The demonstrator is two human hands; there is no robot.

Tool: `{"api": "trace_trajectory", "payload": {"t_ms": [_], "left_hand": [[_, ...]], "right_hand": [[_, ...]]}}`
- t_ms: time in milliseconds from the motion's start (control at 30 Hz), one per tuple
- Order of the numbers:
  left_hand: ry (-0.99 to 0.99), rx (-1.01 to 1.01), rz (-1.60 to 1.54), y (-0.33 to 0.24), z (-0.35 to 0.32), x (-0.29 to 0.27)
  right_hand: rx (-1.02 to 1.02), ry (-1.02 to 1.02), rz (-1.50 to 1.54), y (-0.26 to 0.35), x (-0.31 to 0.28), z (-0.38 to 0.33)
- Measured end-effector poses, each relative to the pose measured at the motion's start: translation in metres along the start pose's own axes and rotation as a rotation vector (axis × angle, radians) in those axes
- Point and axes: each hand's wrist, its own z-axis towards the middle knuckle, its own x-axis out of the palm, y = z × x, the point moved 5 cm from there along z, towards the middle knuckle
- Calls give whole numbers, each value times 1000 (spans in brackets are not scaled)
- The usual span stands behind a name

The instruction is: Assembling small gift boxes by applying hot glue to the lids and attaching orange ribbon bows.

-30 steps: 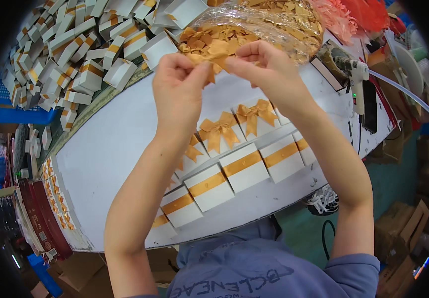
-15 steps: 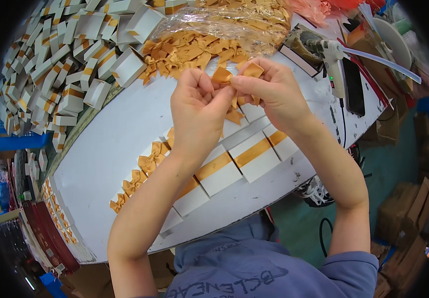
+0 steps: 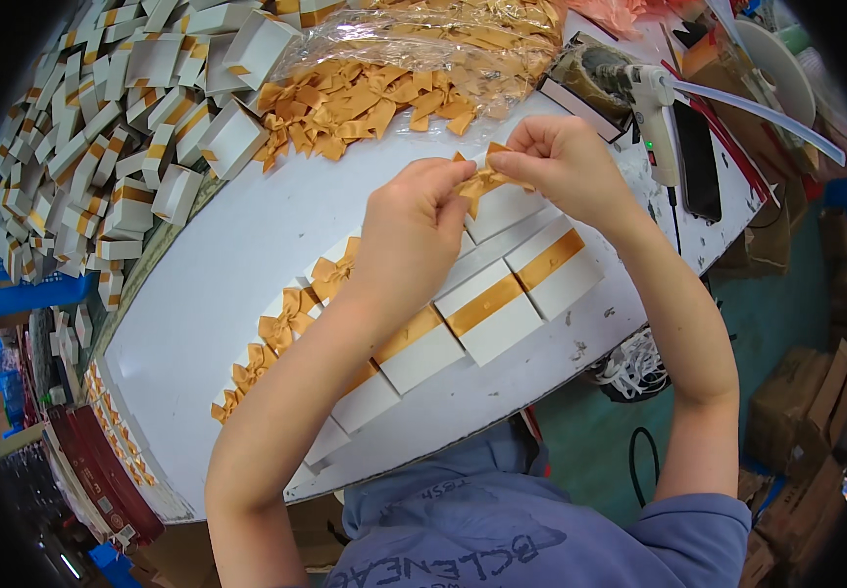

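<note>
A golden ribbon bow [image 3: 483, 184] is pinched between my two hands, over the far end of the rows of boxes. My left hand [image 3: 416, 218] grips its left side with closed fingers, and my right hand [image 3: 563, 165] pinches its right side. Right under the bow is a white box [image 3: 504, 214], partly covered by the hands. Several golden bows [image 3: 288, 316] sit along the row of boxes to the left, half hidden by my left forearm. The nearer row holds white boxes with a flat gold ribbon band [image 3: 483, 306].
Loose golden bows [image 3: 345, 108] spill from a clear plastic bag [image 3: 423, 44] at the back. White boxes [image 3: 154, 137] are heaped at the back left. Toward the right are a white glue gun [image 3: 655, 122] and a black phone [image 3: 696, 165]. Finished-looking bowed boxes [image 3: 120, 426] line the left edge.
Both hands have lowered the bow slightly and to the right, onto or just above the far box. The hands have spread a little, and the view has shifted slightly.
</note>
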Motion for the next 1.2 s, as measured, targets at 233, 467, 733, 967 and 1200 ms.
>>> {"api": "trace_trajectory", "payload": {"t_ms": [233, 467, 733, 967, 1200], "left_hand": [[107, 49, 249, -1, 5, 16], [44, 304, 710, -4, -4, 21], [112, 343, 841, -2, -9, 24], [-16, 369, 493, 3, -4, -11], [-322, 554, 730, -14, -12, -93]], "right_hand": [[-82, -51, -246, -6, 3, -3], [-48, -126, -473, 2, 3, -7], [-446, -130, -566, 61, 50, 45], [-145, -90, -903, 31, 68, 108], [-4, 298, -100, 77, 85, 69]]}}
